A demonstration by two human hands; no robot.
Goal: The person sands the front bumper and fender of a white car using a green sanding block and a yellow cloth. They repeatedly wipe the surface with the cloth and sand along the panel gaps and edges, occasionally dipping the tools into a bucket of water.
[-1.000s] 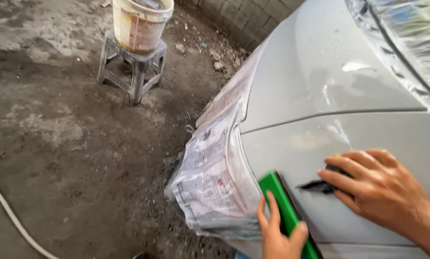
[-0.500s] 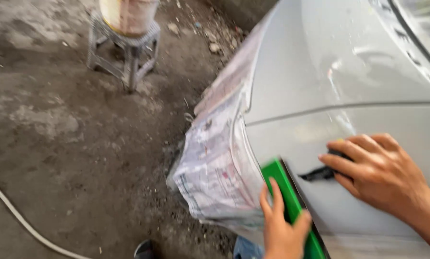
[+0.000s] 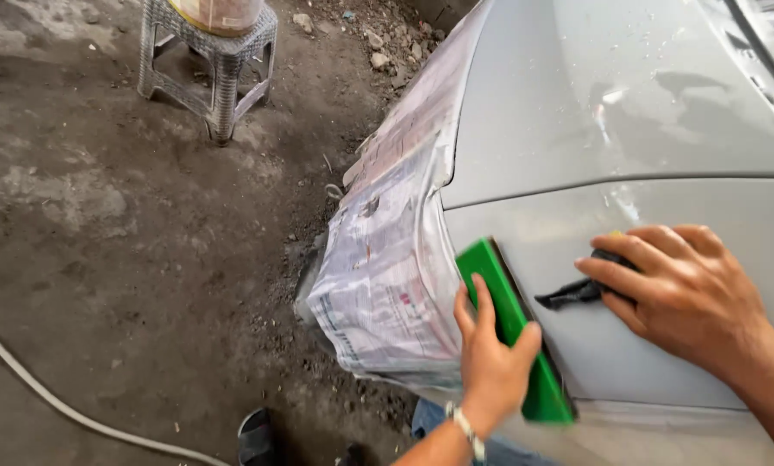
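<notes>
Sanding: keep block flat, I judge.
Left hand [image 3: 490,367]: clamped on green block [image 3: 512,324].
Right hand [image 3: 685,293]: pressing black cloth [image 3: 577,292] on panel [image 3: 629,112].

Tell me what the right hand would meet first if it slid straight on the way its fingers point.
Probably the green rectangular sanding block held by the left hand. The right hand, pressing a dark rag on the grey car panel, points left toward it; only bare panel lies between.

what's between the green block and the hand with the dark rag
Only bare grey car panel: the head view shows nothing lying between the green block under the left hand and the right hand pressing the dark rag.
</notes>
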